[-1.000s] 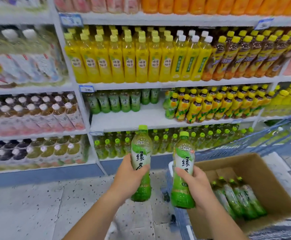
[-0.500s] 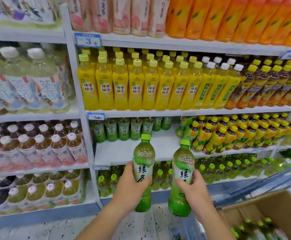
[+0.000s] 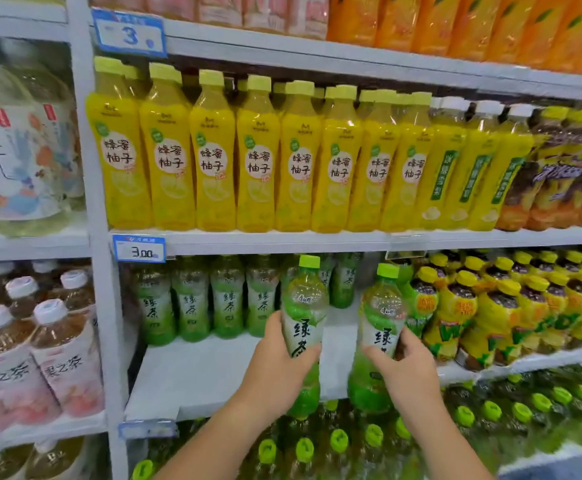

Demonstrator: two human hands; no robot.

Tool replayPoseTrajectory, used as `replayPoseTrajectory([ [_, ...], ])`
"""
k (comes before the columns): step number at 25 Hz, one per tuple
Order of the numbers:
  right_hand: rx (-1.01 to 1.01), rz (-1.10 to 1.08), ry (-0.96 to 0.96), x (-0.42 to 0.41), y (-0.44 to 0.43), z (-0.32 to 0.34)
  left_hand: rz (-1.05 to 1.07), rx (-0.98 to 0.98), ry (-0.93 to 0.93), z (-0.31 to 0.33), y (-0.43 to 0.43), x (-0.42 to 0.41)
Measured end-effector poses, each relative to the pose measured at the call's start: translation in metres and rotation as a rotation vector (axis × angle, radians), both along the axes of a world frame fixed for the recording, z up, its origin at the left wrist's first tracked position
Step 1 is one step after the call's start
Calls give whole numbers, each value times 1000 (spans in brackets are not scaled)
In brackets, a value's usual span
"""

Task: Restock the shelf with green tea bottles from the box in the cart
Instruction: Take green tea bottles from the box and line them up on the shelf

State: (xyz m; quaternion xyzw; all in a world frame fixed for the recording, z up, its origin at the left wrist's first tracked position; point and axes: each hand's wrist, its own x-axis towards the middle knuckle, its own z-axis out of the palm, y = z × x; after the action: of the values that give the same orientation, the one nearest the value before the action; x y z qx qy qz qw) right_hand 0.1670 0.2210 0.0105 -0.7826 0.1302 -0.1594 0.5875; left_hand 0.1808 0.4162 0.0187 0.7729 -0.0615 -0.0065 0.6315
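My left hand [image 3: 277,368] grips an upright green tea bottle [image 3: 305,306] with a lime cap, held in front of the white middle shelf [image 3: 206,372]. My right hand [image 3: 405,372] grips a second green tea bottle [image 3: 381,313] just to the right of it. Both bottles hover at the shelf's front edge. A row of matching green tea bottles [image 3: 210,299] stands at the back of that shelf, with bare white board in front of them. The box and cart are out of view.
Yellow-capped dark drink bottles [image 3: 511,306] crowd the shelf right of my right hand. Yellow honey-citrus bottles [image 3: 258,157] fill the shelf above. More green-capped bottles [image 3: 338,441] stand on the shelf below. A white upright post [image 3: 104,306] borders the bay on the left.
Both hands have carried their bottles up and forward to the middle shelf. The view has closed in on the shelving, and the box and cart have dropped out of sight.
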Motion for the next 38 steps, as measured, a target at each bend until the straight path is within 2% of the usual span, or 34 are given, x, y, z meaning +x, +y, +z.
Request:
replayPoseTrajectory([
  [8, -55, -11, -278, 64, -5, -65, 7, -18, -265, -80, -31, 62],
  [14, -124, 54, -283, 80, -14, -103, 8, 54, -355, -105, -46, 83],
  [18, -336, 30, -180, 75, -24, -132, 17, 179, -302, -113, -50, 84],
  [23, -234, 4, -109, 90, -33, -131, 88, 421, -217, -132, -45, 92],
  [26, -235, -6, -100, 109, -34, -125, 131, 397, -266, -123, -53, 98],
  [29, -153, -46, -108, 126, -31, -126, 198, 365, -288, -120, -62, 100],
  [34, -91, -83, -165, 151, -29, -133, 292, 578, -386, -117, -79, 112],
  [38, -86, -71, -207, 163, -33, -132, 340, 660, -412, -117, -86, 123],
])
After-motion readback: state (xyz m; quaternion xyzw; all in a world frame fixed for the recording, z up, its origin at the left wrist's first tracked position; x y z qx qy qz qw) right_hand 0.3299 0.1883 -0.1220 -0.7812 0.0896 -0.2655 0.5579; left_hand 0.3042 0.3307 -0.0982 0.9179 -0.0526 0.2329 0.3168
